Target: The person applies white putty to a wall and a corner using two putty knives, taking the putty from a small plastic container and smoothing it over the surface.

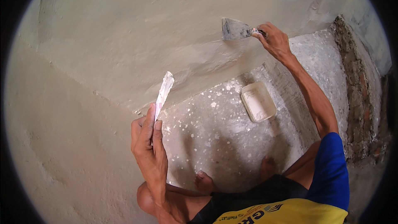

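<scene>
My right hand [271, 40] grips the handle of a putty knife [235, 29]. Its wide, grey-smeared metal blade points left and lies close to or against the plastered wall [137, 29]; I cannot tell whether it touches. Lower and to the left, my left hand [150, 137] pinches a narrow spatula [164, 91] between thumb and fingers, pointing up. White paste coats the spatula. On the floor between the two hands sits a rectangular cream tub [247, 104] with whitish paste inside.
White splatters dot the concrete floor [215, 128]. A raised step edge [290, 95] runs beside the tub. At the far right stands a rough broken wall edge with exposed brick [361, 83]. Plastered wall also rises at the left. My bare feet [204, 181] rest on the floor.
</scene>
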`<action>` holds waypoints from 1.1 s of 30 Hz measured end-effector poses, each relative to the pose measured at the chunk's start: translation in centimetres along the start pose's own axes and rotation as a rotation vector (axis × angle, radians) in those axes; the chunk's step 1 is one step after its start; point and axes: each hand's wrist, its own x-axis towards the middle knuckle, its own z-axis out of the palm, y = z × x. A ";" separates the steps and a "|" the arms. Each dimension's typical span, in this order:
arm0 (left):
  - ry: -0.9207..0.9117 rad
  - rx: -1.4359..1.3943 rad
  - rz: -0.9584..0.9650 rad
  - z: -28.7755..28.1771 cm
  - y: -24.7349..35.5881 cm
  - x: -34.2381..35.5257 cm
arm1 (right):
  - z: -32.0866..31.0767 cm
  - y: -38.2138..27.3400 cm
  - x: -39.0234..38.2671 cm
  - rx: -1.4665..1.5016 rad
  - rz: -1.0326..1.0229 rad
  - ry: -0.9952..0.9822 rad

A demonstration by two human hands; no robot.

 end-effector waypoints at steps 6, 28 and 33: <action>-0.010 0.009 -0.014 0.0 -0.2 0.0 | -1.0 3.2 -0.5 0.000 0.069 -0.047; 0.006 -0.076 -0.033 -0.4 0.2 -0.1 | 12.6 -9.4 -8.3 0.509 0.337 0.110; 0.038 -0.070 -0.045 -1.0 -0.5 -0.3 | 16.2 -9.7 -12.1 0.454 0.270 0.126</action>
